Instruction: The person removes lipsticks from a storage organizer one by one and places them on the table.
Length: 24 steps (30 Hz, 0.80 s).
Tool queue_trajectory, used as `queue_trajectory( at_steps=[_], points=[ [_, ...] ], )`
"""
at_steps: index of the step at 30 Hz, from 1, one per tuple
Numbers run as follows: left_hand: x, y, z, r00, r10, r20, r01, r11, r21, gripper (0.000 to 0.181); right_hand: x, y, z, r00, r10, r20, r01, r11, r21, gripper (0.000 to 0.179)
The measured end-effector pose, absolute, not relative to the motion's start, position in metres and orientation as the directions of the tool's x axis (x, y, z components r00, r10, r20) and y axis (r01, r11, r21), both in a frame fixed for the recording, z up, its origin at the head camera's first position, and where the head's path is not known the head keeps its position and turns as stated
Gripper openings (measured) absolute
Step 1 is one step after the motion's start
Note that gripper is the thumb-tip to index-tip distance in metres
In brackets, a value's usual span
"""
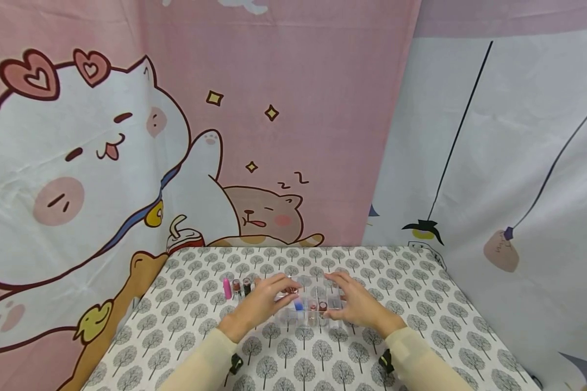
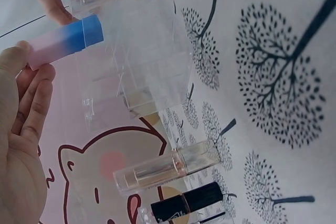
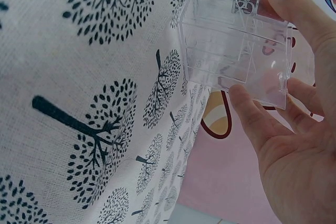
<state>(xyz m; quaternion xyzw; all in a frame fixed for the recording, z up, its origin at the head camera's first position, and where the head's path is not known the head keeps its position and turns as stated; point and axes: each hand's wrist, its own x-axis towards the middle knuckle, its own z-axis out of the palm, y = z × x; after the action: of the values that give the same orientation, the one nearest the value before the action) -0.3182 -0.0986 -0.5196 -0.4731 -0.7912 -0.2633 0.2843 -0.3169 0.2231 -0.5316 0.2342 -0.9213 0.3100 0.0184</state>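
My left hand [image 1: 266,298] pinches a lipstick tube [image 2: 65,40] by its pink end, the blue end pointing over a clear divided organizer [image 2: 131,72]. In the head view the tube's blue part [image 1: 299,304] overlaps the organizer's left half. My right hand [image 1: 359,304] holds the organizer's right end, with the thumb on the near side and the fingers toward the far side. Transparent walls of the organizer [image 3: 220,51] show between that thumb and fingers. Lipsticks with dark red tops [image 1: 323,307] stand in its front middle compartments.
Left of the organizer stand a bright pink lipstick [image 1: 227,289], a brownish-red one [image 1: 236,288] and a black one [image 1: 247,286]. A clear-capped lipstick [image 2: 168,169] stands beside the black one. A tree-print cloth [image 1: 303,369] covers the table; a printed curtain [image 1: 323,136] hangs behind.
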Motion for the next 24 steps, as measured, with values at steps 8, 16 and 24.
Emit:
queue_trajectory(
  at_steps=[8, 16, 24],
  points=[
    [-0.317, -0.106, -0.514, -0.393, 0.593, 0.702, 0.905, 0.385, 0.181, 0.032, -0.317, 0.224, -0.533, -0.889, -0.418, 0.186, -0.447, 0.705, -0.551, 0.108],
    [-0.317, -0.114, -0.511, -0.400, 0.588, 0.703, 0.902, 0.388, 0.189, 0.032, -0.320, 0.224, -0.535, -0.894, -0.409, 0.184, -0.439, 0.713, -0.547, 0.108],
    [-0.315, -0.123, -0.509, -0.404, 0.582, 0.705, 0.899, 0.393, 0.191, 0.035, -0.319, 0.224, -0.534, -0.893, -0.414, 0.178, -0.438, 0.702, -0.561, 0.108]
  ],
)
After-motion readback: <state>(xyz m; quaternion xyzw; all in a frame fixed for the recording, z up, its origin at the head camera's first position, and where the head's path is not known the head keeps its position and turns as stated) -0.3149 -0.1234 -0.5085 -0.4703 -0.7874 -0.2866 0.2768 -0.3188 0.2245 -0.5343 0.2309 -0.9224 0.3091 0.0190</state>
